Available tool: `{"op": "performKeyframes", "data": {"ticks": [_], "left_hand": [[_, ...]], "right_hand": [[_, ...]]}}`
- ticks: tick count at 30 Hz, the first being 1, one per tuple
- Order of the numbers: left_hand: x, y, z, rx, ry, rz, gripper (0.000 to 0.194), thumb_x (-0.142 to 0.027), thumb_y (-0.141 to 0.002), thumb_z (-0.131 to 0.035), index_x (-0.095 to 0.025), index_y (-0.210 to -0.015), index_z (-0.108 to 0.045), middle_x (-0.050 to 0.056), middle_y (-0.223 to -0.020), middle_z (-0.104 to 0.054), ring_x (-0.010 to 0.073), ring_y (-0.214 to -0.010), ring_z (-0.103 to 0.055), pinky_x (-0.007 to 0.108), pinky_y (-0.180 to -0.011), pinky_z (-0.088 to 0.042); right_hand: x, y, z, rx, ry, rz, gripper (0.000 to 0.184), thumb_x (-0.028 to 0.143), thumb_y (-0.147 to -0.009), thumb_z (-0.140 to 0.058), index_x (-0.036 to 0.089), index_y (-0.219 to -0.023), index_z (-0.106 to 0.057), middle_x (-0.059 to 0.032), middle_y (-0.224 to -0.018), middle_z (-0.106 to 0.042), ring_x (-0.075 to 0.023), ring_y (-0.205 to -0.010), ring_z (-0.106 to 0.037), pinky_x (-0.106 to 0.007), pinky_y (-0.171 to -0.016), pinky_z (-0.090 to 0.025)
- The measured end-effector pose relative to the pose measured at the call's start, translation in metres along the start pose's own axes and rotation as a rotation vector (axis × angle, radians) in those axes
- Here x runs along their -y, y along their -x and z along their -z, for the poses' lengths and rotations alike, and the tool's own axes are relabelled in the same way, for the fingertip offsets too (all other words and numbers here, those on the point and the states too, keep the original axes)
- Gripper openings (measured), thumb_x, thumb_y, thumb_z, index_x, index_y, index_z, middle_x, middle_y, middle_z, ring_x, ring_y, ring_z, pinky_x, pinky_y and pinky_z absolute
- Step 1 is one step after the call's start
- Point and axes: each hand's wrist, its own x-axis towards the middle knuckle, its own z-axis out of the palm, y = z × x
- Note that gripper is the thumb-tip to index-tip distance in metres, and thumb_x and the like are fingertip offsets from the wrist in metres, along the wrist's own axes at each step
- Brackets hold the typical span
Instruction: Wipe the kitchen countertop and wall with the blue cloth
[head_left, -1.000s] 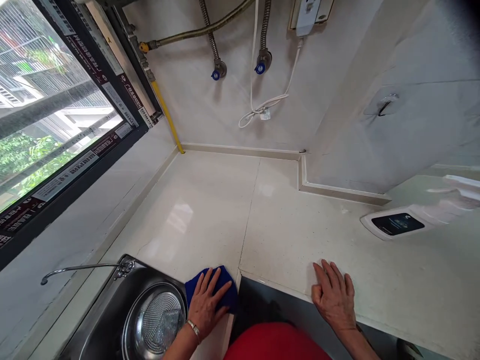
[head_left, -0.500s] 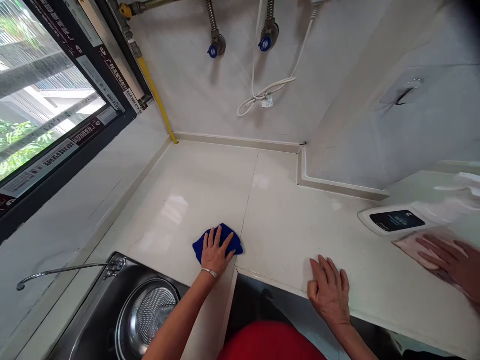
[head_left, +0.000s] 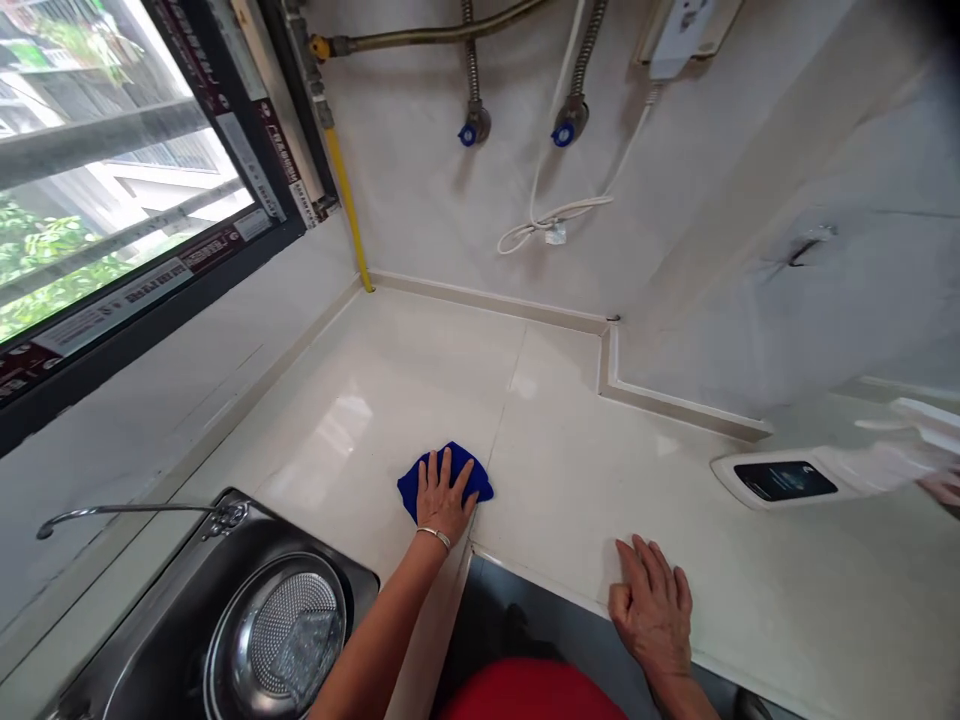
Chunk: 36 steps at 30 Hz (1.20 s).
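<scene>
My left hand (head_left: pixel 447 497) lies flat on a dark blue cloth (head_left: pixel 409 486), pressing it against the cream countertop (head_left: pixel 420 345). The fingers are spread, pointing away from me, and the cloth sticks out around them. It sits at the inner corner of the counter, by the seam. My right hand (head_left: pixel 652 605) rests on the front edge of the counter with its fingers loosely bent and slightly apart. Nothing shows in it, though its palm is hidden.
A steel sink (head_left: pixel 300 535) holding a perforated metal basin (head_left: pixel 296 605) is at the lower left, beside a slim faucet (head_left: pixel 124 512). At right stands a white device with a dark screen (head_left: pixel 785 480), and part of another person's hand (head_left: pixel 941 490). A yellow pipe (head_left: pixel 347 205) meets the back corner.
The view has shifted a little. My left hand and the blue cloth have moved slightly forward and right. The other person's hand and pink cloth have drawn away rightward; the cloth is out of sight.
</scene>
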Motion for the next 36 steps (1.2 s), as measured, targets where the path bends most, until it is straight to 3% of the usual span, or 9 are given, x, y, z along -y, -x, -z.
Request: {"op": "performKeyframes", "data": {"ticks": [8, 10, 13, 17, 25, 32, 36], "left_hand": [[-0.027, 0.082, 0.001, -0.031, -0.039, 0.074, 0.075, -0.049, -0.087, -0.061, -0.041, -0.153, -0.026, 0.01, -0.166, -0.023, 0.0409, -0.15, -0.025, 0.065, -0.117, -0.036], [-0.035, 0.103, 0.006, -0.03, -0.058, 0.117, 0.077, -0.047, -0.086, -0.062, -0.041, -0.153, -0.024, 0.009, -0.167, -0.02, 0.0397, -0.15, -0.025, 0.063, -0.117, -0.037], [-0.047, 0.139, 0.015, -0.019, -0.087, 0.201, 0.082, -0.047, -0.085, -0.065, -0.042, -0.153, -0.02, 0.007, -0.168, -0.016, 0.0382, -0.151, -0.023, 0.062, -0.117, -0.038], [-0.059, 0.191, 0.031, 0.011, -0.136, 0.335, 0.084, -0.047, -0.083, -0.067, -0.043, -0.153, -0.021, 0.005, -0.168, -0.015, 0.0359, -0.152, -0.022, 0.06, -0.118, -0.038], [-0.069, 0.294, 0.056, 0.005, -0.328, 0.679, 0.075, -0.039, -0.086, -0.063, -0.042, -0.151, -0.027, 0.004, -0.164, -0.03, 0.0323, -0.149, -0.031, 0.055, -0.116, -0.04], [-0.054, 0.399, 0.078, -0.002, -0.444, 1.08, 0.052, -0.039, -0.093, -0.049, -0.037, -0.145, -0.044, 0.006, -0.158, -0.042, 0.0327, -0.146, -0.038, 0.055, -0.116, -0.039], [-0.044, 0.456, 0.092, -0.006, -0.457, 1.359, 0.052, -0.041, -0.095, -0.041, -0.029, -0.145, -0.046, 0.01, -0.157, -0.043, 0.035, -0.146, -0.036, 0.055, -0.118, -0.035]], "right_hand": [[0.004, -0.011, -0.001, 0.001, 0.002, 0.108, 0.055, 0.016, -0.084, -0.05, 0.013, -0.139, -0.045, -0.0218, -0.137, -0.053, -0.0399, -0.133, -0.047, -0.068, -0.113, -0.028], [0.018, -0.028, -0.009, 0.031, -0.035, 0.247, 0.05, 0.015, -0.085, -0.048, 0.012, -0.135, -0.046, -0.0215, -0.135, -0.055, -0.0375, -0.131, -0.049, -0.07, -0.114, -0.025], [0.051, -0.056, -0.021, 0.098, -0.144, 0.475, 0.046, 0.012, -0.086, -0.046, 0.01, -0.132, -0.047, -0.0205, -0.135, -0.054, -0.0342, -0.134, -0.046, -0.061, -0.115, -0.032], [0.087, -0.076, -0.034, 0.129, -0.224, 0.511, 0.05, 0.013, -0.084, -0.049, 0.011, -0.134, -0.048, -0.0184, -0.138, -0.054, -0.0358, -0.138, -0.041, -0.059, -0.114, -0.034], [0.081, -0.074, -0.044, 0.026, -0.325, 0.495, 0.051, 0.014, -0.083, -0.055, 0.015, -0.135, -0.053, -0.0169, -0.135, -0.057, -0.0355, -0.134, -0.048, -0.058, -0.113, -0.035], [0.081, -0.075, -0.042, 0.012, -0.364, 0.496, 0.052, 0.011, -0.081, -0.055, 0.015, -0.133, -0.055, -0.0176, -0.132, -0.06, -0.0374, -0.13, -0.052, -0.059, -0.109, -0.039], [0.08, -0.073, -0.048, 0.006, -0.395, 0.495, 0.056, 0.012, -0.081, -0.054, 0.016, -0.137, -0.052, -0.0176, -0.134, -0.058, -0.0379, -0.131, -0.05, -0.061, -0.109, -0.038]]}}
